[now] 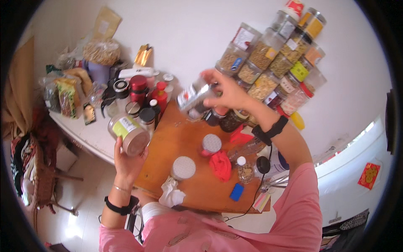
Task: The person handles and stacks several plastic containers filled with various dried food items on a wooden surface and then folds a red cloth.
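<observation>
My left hand [129,165] grips a clear plastic jar [136,143] with a yellow-green label and brownish contents, tilted above the left side of the wooden table [157,167]. In my right hand [228,91] is a clear jar with a silvery end [192,96], blurred and tipped on its side. It is raised in front of the stacked jars [264,78] by the wall. Below my hands, a round container with a patterned lid [184,167] stands beside a crumpled white tissue [171,193]. A similar lidded container [211,143] sits next to red cloth or plastic [220,166].
On the white table [78,132] at left crowd red canisters [138,84], dark-lidded jars [147,116] and food bags [66,97]. Toward the wooden table's right side are a white-capped bottle [245,171], a blue block [236,192] and a black cable [259,186]. A wicker chair [42,176] holds clothes.
</observation>
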The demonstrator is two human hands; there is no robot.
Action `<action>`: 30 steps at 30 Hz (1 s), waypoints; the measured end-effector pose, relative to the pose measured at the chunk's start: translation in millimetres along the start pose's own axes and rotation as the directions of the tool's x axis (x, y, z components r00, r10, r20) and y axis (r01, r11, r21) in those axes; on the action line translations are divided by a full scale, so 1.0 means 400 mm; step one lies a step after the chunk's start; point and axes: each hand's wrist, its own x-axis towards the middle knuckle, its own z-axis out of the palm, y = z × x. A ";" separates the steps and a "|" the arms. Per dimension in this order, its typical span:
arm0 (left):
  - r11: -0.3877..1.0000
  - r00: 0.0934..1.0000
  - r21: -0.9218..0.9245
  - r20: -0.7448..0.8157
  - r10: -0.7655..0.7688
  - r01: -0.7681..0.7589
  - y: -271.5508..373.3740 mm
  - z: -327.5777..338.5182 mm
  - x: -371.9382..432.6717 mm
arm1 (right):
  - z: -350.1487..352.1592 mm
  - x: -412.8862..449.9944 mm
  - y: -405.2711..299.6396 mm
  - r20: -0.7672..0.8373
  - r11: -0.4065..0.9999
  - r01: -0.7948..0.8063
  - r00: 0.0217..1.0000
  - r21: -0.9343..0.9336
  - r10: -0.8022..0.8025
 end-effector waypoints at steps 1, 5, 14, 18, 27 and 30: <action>1.000 1.000 -0.009 -0.018 -0.005 0.005 -0.003 -0.003 -0.004 | -0.053 0.011 -0.011 -0.127 1.000 0.021 0.992 0.002 -0.021; 1.000 0.998 -0.012 -0.053 -0.028 0.028 -0.030 0.003 -0.008 | -0.327 0.062 -0.107 -0.449 0.859 0.020 0.846 -0.512 -0.287; 0.998 0.997 0.003 -0.045 -0.058 0.059 -0.058 -0.003 -0.057 | -0.611 0.240 -0.114 -0.464 0.538 -0.268 0.844 -0.799 -0.268; 0.997 0.998 0.049 -0.024 -0.062 0.063 -0.072 0.003 -0.118 | -0.609 0.255 -0.078 -0.536 0.545 -0.400 0.837 -0.737 -0.110; 0.986 0.996 0.147 0.036 -0.079 0.073 -0.090 -0.040 -0.160 | -0.600 0.244 0.017 -0.245 -0.048 -0.340 0.762 -0.939 -0.600; 0.980 0.998 0.192 0.021 -0.051 0.046 -0.103 -0.038 -0.152 | -0.570 0.218 -0.013 -0.233 -0.020 -0.338 0.691 -0.941 -0.684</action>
